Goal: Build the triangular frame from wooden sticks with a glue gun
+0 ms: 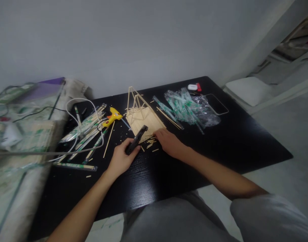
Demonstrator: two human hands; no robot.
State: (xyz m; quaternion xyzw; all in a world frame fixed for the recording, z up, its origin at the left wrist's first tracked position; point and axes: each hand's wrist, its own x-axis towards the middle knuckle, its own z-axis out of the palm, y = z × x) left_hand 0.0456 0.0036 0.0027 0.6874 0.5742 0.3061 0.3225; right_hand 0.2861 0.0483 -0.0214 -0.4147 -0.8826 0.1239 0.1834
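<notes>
A black hand tool that looks like pliers (136, 139) is gripped in my left hand (122, 156), its head pointing up and away from me. My right hand (167, 141) has its fingers closed at the near right corner of a wooden stick model (148, 122); what they pinch is hidden. The model has a flat base of sticks laid side by side, with a thin, pointed stick frame standing on its far left part. Short cut stick pieces (151, 143) lie on the table between my hands, against the base's near edge.
On the black table (184, 168), a yellow glue gun (112, 117) and bagged chopsticks (88, 126) lie left of the model. Empty plastic wrappers (184, 106), a phone (216, 104) and a white case (192, 87) lie right. A white cable (102, 134) loops across the left side.
</notes>
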